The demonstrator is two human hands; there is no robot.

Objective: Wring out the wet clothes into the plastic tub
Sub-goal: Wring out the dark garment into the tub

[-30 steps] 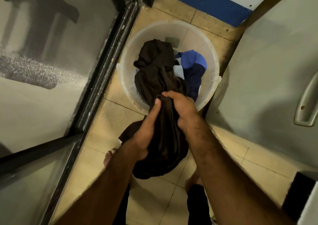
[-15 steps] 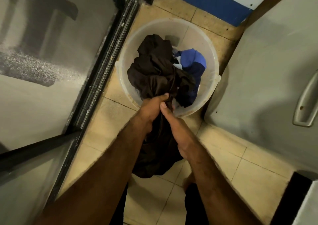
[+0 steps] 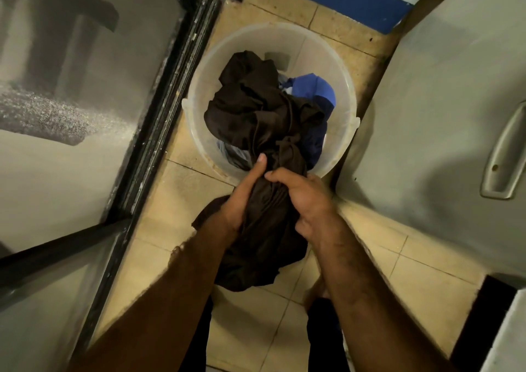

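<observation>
The dark garment (image 3: 253, 115) lies partly in the tub (image 3: 343, 95) and partly outside it. Its upper part is heaped inside the tub, on top of a blue cloth (image 3: 313, 89). Its lower part hangs over the near rim of the tub, above the floor (image 3: 412, 246).

Both hands hold the middle of the garment, just at the near side of the tub. The left hand (image 3: 242, 200) grips the bunched fabric with its thumb pointing toward the tub. The right hand (image 3: 308, 198) has its fingers curled round the same bundle, close beside the left hand. At the tub side of the hands, the fabric is drawn into a tight rope.

I judge that the step in hand is the wringing of this middle section. No falling water can be seen, so I cannot tell how much has come out.

The next move calls for the two hands to turn against each other with a firm grip. They should also go forward, over the tub. At present the hanging end is outside the tub, so water from it would probably fall on the floor.
</observation>
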